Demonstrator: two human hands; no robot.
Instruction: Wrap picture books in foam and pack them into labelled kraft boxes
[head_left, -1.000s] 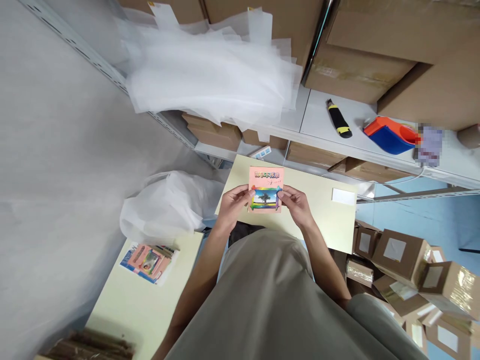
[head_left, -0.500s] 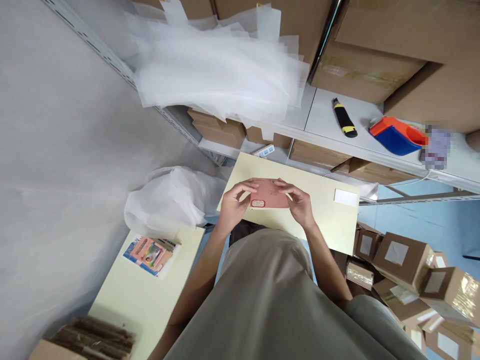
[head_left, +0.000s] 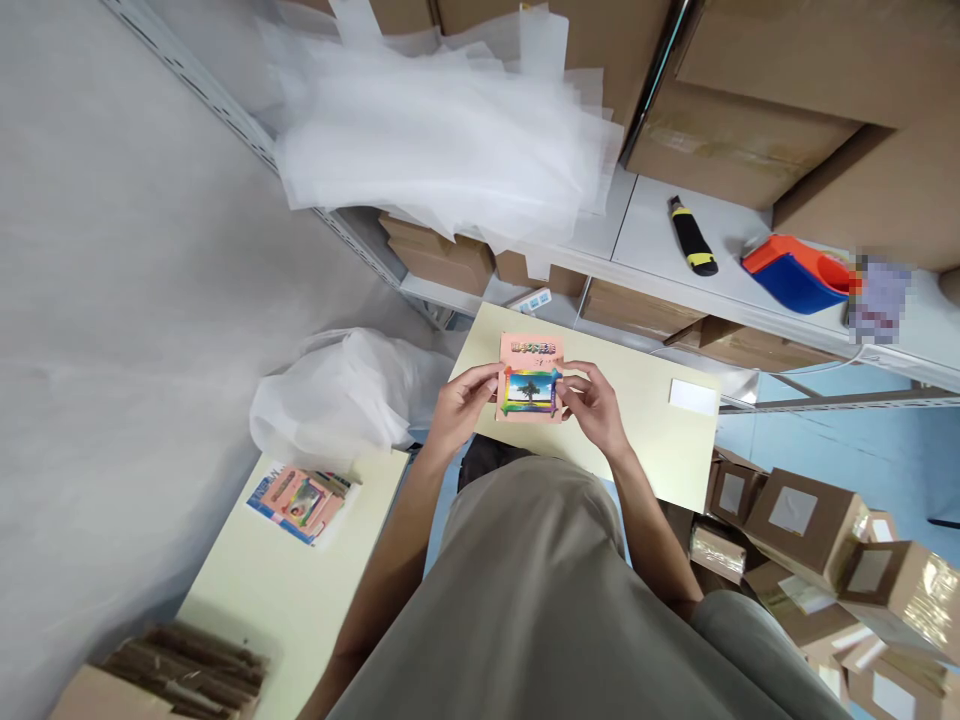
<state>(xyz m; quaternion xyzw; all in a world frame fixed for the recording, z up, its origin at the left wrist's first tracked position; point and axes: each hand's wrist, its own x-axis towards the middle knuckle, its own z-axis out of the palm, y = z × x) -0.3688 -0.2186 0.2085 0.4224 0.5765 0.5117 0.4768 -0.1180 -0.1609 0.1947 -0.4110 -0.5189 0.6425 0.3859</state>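
Held upright above the pale yellow table [head_left: 645, 450] is a thin pink book [head_left: 529, 388] with a tree picture in a rainbow frame on its cover. My left hand [head_left: 459, 405] pinches its left edge between thumb and fingers. At the right edge my right hand [head_left: 596, 405] is closed on the book too, its fingertips partly over the cover. A small white card [head_left: 692, 396] lies on the table to the right of my right hand.
On the left side table [head_left: 247, 580] lie several books [head_left: 300, 503] near a white plastic bag [head_left: 337, 395]. Ahead, the shelf holds clear plastic sleeves [head_left: 435, 140], a utility knife [head_left: 691, 237] and a tape dispenser [head_left: 799, 275]. Cardboard boxes [head_left: 806, 515] are piled at right.
The pink book has been turned: its plainer side showed before, and the picture cover with the tree faces me now. Both hands have shifted their hold to its side edges.
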